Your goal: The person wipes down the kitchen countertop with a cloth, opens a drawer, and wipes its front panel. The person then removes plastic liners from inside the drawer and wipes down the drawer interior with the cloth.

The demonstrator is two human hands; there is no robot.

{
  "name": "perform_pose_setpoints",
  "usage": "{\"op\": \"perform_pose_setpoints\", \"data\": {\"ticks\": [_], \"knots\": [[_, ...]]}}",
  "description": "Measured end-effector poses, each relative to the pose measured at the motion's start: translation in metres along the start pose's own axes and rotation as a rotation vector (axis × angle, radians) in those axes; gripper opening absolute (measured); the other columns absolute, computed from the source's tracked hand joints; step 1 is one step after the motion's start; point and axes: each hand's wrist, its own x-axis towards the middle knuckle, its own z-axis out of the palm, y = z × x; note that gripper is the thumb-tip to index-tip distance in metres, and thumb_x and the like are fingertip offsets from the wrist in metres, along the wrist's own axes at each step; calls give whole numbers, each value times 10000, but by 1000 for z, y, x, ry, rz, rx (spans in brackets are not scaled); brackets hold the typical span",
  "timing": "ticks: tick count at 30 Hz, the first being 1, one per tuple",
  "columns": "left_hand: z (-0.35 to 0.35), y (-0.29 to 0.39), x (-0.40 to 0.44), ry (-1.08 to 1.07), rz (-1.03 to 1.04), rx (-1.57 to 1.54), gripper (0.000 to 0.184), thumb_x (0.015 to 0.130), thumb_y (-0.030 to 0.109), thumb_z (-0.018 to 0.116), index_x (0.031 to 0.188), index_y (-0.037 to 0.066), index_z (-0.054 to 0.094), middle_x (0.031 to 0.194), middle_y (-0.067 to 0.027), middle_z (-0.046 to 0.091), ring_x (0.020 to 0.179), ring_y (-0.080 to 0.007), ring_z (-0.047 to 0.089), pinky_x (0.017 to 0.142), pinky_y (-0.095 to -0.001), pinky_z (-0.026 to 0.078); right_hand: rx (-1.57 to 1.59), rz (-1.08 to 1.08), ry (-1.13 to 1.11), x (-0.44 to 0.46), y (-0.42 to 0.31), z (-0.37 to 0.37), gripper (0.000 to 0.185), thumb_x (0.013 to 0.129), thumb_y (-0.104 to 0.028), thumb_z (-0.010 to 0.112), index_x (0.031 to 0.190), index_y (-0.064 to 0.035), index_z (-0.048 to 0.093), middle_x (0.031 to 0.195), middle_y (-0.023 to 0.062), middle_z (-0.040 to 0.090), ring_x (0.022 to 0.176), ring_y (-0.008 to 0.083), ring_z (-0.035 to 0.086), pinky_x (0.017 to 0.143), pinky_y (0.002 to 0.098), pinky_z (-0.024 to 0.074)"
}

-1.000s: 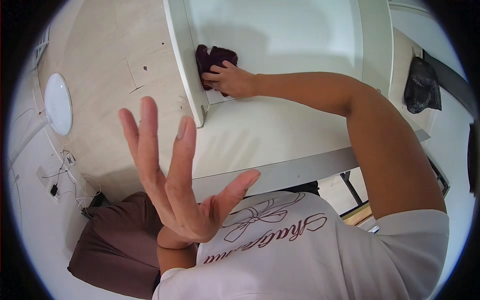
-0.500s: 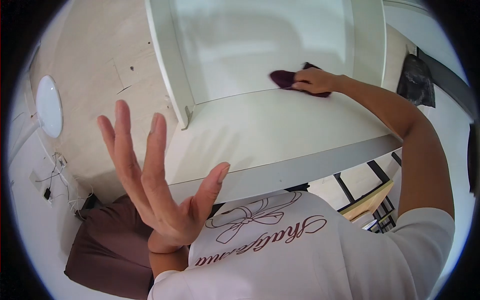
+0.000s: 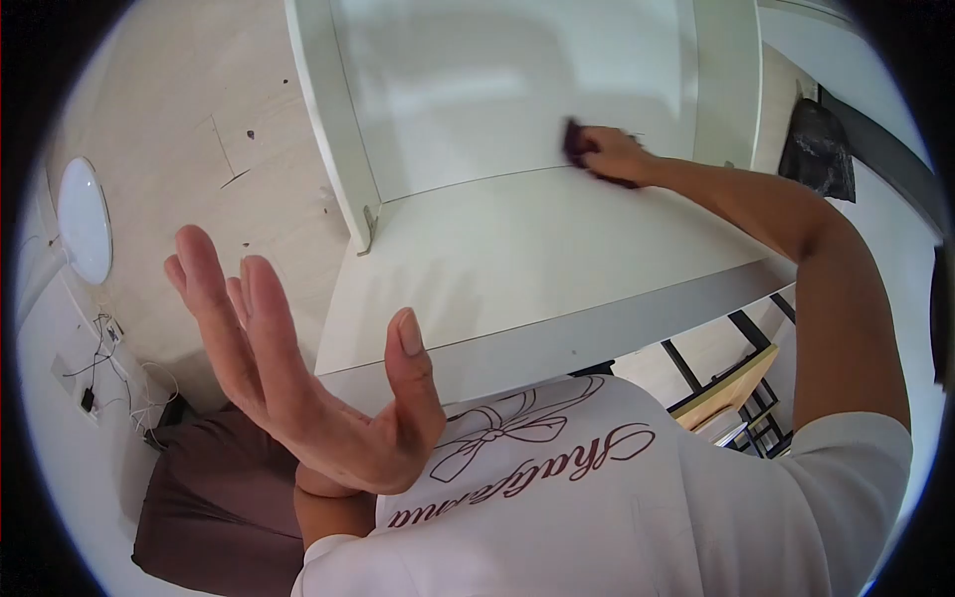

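My right hand (image 3: 615, 156) grips a dark maroon cloth (image 3: 574, 142), held against the white back panel (image 3: 468, 139) just above its seam with the white board (image 3: 517, 249). The cloth is bunched and slightly blurred, partly covered by my fingers. Nearer to me, my left hand (image 3: 328, 398) is raised in the air with fingers spread and nothing in it. Its shadow falls on the left part of the board.
White side panels (image 3: 333, 129) flank the back panel, and a grey edge strip (image 3: 577, 333) runs along the board's front. A round white disc (image 3: 86, 221), cables (image 3: 104, 348) and a brown covered seat (image 3: 224, 497) are at left. A black bag (image 3: 818, 149) lies at right.
My right hand keeps the cloth against the panel, with the cloth now more bunched and turned upward. My left hand has tilted and shifted slightly left, thumb more upright.
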Motion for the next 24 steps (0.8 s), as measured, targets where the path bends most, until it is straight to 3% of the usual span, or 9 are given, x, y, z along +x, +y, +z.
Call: {"op": "perform_pose_setpoints", "data": {"ticks": [4,7,10,12,16,21,22,23,24], "knots": [[-3,-2,1,-35,-19,0,626,873,111,532,1420,69,229,1473,-222,220,1368,-396,235,1060,-582,296,-78,-288,-158,22,-124,55,371,777,-91,493,1126,-22,599,1190,178,563,1152,318,504,991,391,391],[1,-2,1,7,-10,-43,616,871,86,522,1415,60,234,1472,-224,221,1368,-395,237,1060,-582,293,-204,-401,-266,37,-186,82,368,789,-80,481,1128,-19,611,1174,194,571,1118,340,529,967,404,417],[6,0,0,55,21,-76,607,871,61,512,1411,56,235,1470,-224,231,1369,-386,240,1057,-579,298,-238,-573,-228,60,-208,103,342,793,-70,474,1092,-11,628,1056,173,623,981,309,594,852,391,477],[5,3,2,75,29,-86,597,874,44,503,1409,52,240,1468,-224,238,1371,-374,242,1056,-567,305,9,-330,-474,52,-219,89,286,791,-72,484,1014,-11,652,925,124,645,839,235,601,718,372,489],[-1,2,2,40,36,-102,580,873,24,497,1402,48,260,1466,-223,247,1371,-363,249,1056,-551,315,117,-316,-424,8,-224,72,158,757,-65,547,862,-11,652,778,66,628,683,151,563,574,337,457],[-16,-4,-3,178,97,-368,518,877,-19,466,1372,6,316,1468,-235,245,1376,-356,246,1057,-525,332,379,-302,-866,-80,-311,1,26,756,-90,627,751,-74,647,651,23,610,503,94,559,378,264,413],[-24,-3,-6,214,117,-358,509,874,-33,448,1365,-13,318,1461,-267,228,1378,-373,227,1063,-537,325,465,-425,-907,-76,-337,3,34,767,-86,608,762,-67,636,676,19,622,522,99,569,415,253,434],[-25,5,-6,353,135,-432,510,863,-50,429,1360,-25,320,1446,-300,222,1375,-395,217,1059,-573,311,426,-848,-765,-78,-362,-6,49,786,-78,596,809,-54,633,726,28,640,566,101,587,457,246,460],[-31,5,-2,376,233,-384,511,860,-56,423,1360,-25,322,1439,-308,226,1373,-401,216,1049,-584,320,715,-1178,-927,-50,-386,1,93,793,-67,617,881,-41,627,778,45,646,600,107,594,487,252,478]]}}
